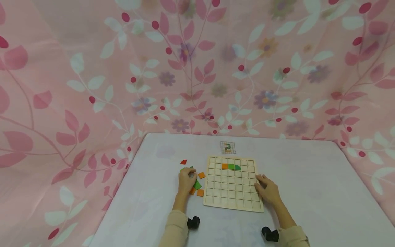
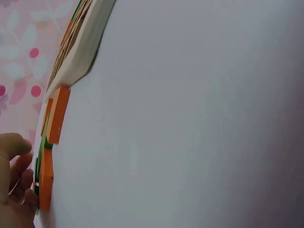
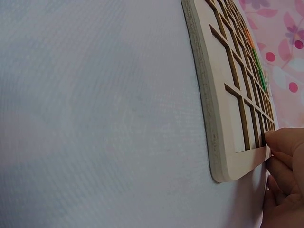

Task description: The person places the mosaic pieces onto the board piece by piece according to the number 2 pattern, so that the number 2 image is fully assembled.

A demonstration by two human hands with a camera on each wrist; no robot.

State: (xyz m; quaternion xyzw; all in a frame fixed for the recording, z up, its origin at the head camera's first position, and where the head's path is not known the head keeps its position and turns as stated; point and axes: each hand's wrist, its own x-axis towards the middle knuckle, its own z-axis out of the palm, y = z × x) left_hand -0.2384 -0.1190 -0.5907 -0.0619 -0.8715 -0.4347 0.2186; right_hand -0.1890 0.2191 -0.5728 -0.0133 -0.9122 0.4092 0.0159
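A wooden grid board lies on the table, with an orange square tile, a light green square tile and a dark green quarter-round tile side by side in an upper row. My right hand holds the board's right edge, thumb over the rim and the other fingers along its side, as the right wrist view shows. To the left of the board, my left hand hovers among loose tiles with loosely bent fingers; no tile shows between them. Near it lie an orange tile and a green tile.
A small card with a gridded pattern lies behind the board. One red quarter-round tile sits apart at the far left. Another orange tile is close to the board's left edge. Floral cloth hangs behind the white table.
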